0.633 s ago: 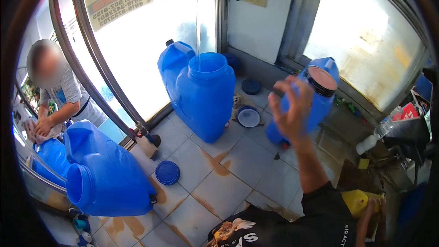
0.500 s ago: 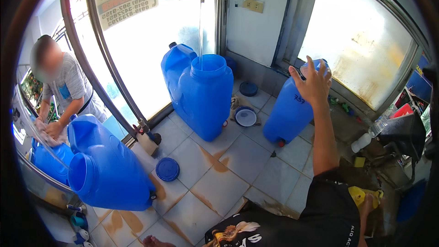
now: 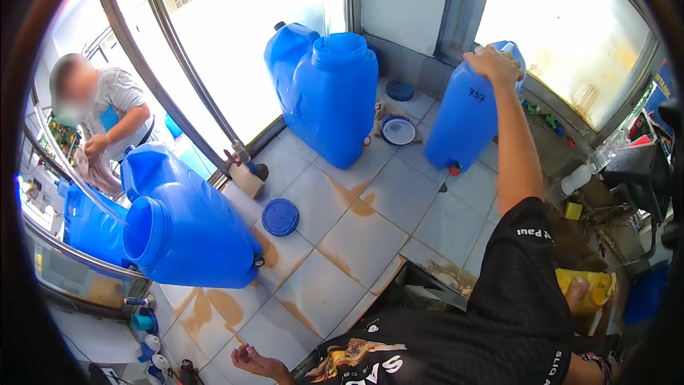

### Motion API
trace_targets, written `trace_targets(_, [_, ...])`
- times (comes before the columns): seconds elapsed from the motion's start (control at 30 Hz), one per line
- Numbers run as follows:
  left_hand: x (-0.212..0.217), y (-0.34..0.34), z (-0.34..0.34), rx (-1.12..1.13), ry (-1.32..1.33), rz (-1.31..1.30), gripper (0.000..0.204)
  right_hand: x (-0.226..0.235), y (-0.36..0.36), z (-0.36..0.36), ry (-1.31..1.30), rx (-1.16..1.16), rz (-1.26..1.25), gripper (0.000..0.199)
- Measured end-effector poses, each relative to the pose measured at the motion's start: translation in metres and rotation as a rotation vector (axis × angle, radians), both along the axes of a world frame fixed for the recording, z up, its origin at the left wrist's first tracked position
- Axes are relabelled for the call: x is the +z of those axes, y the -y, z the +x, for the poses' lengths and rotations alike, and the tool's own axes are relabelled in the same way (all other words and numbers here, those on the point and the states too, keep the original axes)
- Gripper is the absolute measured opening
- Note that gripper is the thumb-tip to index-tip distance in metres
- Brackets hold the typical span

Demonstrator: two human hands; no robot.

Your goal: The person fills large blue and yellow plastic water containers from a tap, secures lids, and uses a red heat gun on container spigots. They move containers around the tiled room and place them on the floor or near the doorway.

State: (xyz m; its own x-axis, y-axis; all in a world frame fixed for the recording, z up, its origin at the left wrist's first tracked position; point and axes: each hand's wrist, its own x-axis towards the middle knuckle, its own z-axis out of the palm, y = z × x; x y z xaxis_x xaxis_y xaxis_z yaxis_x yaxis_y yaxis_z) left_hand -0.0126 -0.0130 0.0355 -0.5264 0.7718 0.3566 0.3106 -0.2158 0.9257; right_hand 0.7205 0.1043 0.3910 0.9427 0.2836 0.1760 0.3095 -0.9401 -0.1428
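Note:
My right hand (image 3: 494, 65) reaches down onto the top of an upright blue water jug (image 3: 467, 110), fingers bent over its mouth; the palm side is hidden. That jug has a red-capped spout low on its front. Low in view, my left hand (image 3: 260, 363) is partly visible with loosely bent fingers apart and nothing in it. Ahead of me a large blue jug (image 3: 335, 100) stands with its wide mouth uncovered under a thin clear stream. At left, another uncovered blue jug (image 3: 192, 221) leans, a clear hose running to its mouth.
A blue lid (image 3: 280, 217), an upturned lid (image 3: 397, 130) and a dark lid (image 3: 400, 90) lie on the tiles. Another person (image 3: 114, 114) holds a cloth beyond the door frame (image 3: 189, 64). At right, a bare limb I cannot place touches a yellow object (image 3: 600, 289); a floor hole (image 3: 427, 289) lies nearby.
My right hand has come down from above the right jug onto its top. My left hand shows more. The other person has lifted the cloth off a blue container; the view has shifted.

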Motion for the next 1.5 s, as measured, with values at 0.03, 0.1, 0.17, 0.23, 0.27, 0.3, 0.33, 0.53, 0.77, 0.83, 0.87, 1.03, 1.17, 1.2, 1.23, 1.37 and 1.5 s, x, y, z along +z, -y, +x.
trace_targets(0.03, [0.002,0.001,-0.009,0.005,-0.010,0.014,0.037,-0.004,0.005,0.007,0.010,0.025,-0.003,0.069])
trace_targets(0.1, [0.003,0.007,-0.018,0.023,-0.002,0.022,0.038,-0.008,0.016,0.027,0.065,0.139,-0.038,0.073])
trace_targets(0.17, [0.004,0.010,-0.022,0.043,0.032,0.012,0.040,-0.011,0.037,0.049,-0.007,0.439,0.033,0.075])
trace_targets(0.23, [0.003,0.005,-0.018,-0.002,0.072,0.039,0.038,-0.007,0.053,0.069,-0.030,0.711,0.094,0.078])
trace_targets(0.27, [0.003,0.002,-0.016,0.015,0.095,0.068,0.038,-0.005,0.053,0.075,-0.033,0.790,0.086,0.079])
trace_targets(0.3, [0.004,-0.003,-0.013,0.004,0.067,0.058,0.038,0.002,0.054,0.082,-0.053,0.851,0.134,0.079])
trace_targets(0.33, [0.005,-0.009,-0.011,-0.017,0.095,0.092,0.039,0.005,0.051,0.085,-0.106,0.834,0.093,0.079])
trace_targets(0.53, [0.034,-0.026,-0.025,-0.009,0.078,0.136,0.038,0.021,0.022,0.086,-0.128,0.279,-0.313,0.109])
trace_targets(0.77, [0.021,-0.006,-0.034,0.114,0.111,0.129,0.038,0.024,0.000,0.109,-0.213,0.628,-0.059,0.052])
trace_targets(0.83, [0.011,-0.005,-0.037,0.124,0.102,0.130,0.040,0.024,-0.009,0.116,-0.281,0.332,-0.369,0.048])
trace_targets(0.87, [0.008,-0.005,-0.039,0.129,0.098,0.147,0.041,0.023,-0.013,0.117,-0.316,0.495,-0.437,0.051])
trace_targets(1.03, [0.007,-0.013,-0.036,0.138,0.178,0.135,0.041,0.024,-0.004,0.095,-0.218,0.410,-0.259,0.069])
trace_targets(1.17, [0.022,-0.010,-0.027,0.079,0.159,0.167,0.037,0.043,0.013,0.066,-0.223,0.491,-0.131,0.063])
trace_targets(1.2, [0.023,-0.010,-0.025,0.080,0.148,0.164,0.038,0.046,0.016,0.061,-0.239,0.524,-0.013,0.060])
trace_targets(1.23, [0.025,-0.010,-0.022,0.083,0.128,0.156,0.039,0.049,0.017,0.058,-0.293,0.563,-0.031,0.059])
trace_targets(1.37, [0.025,-0.012,-0.017,0.051,0.112,0.176,0.044,0.049,0.013,0.060,-0.473,0.680,0.240,0.050])
trace_targets(1.5, [0.022,-0.011,-0.018,0.055,0.086,0.169,0.049,0.050,0.008,0.068,-0.386,0.452,-0.241,0.063])
